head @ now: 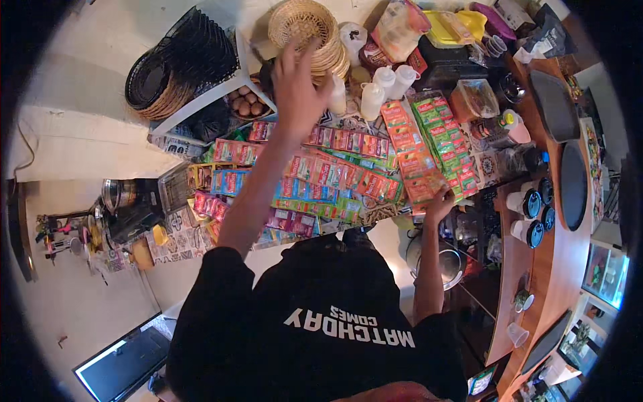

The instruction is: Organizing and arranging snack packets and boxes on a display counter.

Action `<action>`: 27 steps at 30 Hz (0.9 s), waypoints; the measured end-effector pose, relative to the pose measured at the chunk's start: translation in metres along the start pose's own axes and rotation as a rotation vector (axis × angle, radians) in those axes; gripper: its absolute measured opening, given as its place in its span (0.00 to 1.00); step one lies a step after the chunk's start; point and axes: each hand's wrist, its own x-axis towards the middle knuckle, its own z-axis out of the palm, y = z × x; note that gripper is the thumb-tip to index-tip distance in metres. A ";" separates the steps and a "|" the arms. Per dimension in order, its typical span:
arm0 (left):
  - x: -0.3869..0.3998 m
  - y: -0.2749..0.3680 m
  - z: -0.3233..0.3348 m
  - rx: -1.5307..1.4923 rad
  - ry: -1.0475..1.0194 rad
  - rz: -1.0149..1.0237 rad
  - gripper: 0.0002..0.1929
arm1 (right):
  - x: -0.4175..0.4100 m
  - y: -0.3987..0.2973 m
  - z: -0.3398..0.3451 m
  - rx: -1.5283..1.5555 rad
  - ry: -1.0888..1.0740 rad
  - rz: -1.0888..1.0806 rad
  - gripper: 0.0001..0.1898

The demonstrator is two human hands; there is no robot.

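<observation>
My left hand (300,93) reaches over the table with its fingers apart. It is in front of a stack of woven wicker baskets (306,22), its thumb near a white squeeze bottle (337,95); whether it touches either, I cannot tell. At the front table edge, my right hand (440,203) grips the lower end of an orange strip of NutriSari drink sachets (404,143). A green and red sachet strip (444,143) lies right beside it. Several more sachet strips (321,171) lie in overlapping rows under my left forearm, which hides part of them.
More squeeze bottles (386,80) stand behind the sachets. Brown eggs (247,103) and stacked black baskets (196,50) are at the back left. On the right are a plastic tub (474,98), lidded cups (532,206) and a wooden counter (562,281). A pot (447,264) stands below.
</observation>
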 end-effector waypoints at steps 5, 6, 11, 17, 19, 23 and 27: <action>0.029 -0.079 0.037 0.303 -0.126 0.139 0.24 | -0.017 -0.017 0.015 -0.174 0.049 -0.005 0.25; 0.033 -0.085 0.040 0.235 -0.304 0.093 0.21 | -0.020 -0.024 0.013 -0.148 0.022 0.017 0.23; 0.050 -0.087 0.057 0.104 -0.340 0.126 0.11 | -0.020 -0.016 0.010 -0.257 -0.013 -0.156 0.29; 0.071 -0.094 0.064 0.277 -0.465 0.114 0.14 | -0.025 -0.045 -0.004 -0.695 -0.112 -0.243 0.37; 0.069 -0.104 0.068 0.274 -0.356 0.176 0.14 | -0.016 -0.104 -0.005 -0.680 -0.244 -0.499 0.34; 0.075 -0.096 0.057 0.169 -0.449 0.130 0.20 | 0.005 -0.254 0.059 0.029 -0.572 -0.542 0.17; 0.073 -0.119 0.054 0.227 -0.525 0.190 0.26 | 0.033 -0.310 0.182 0.172 -0.689 -0.512 0.19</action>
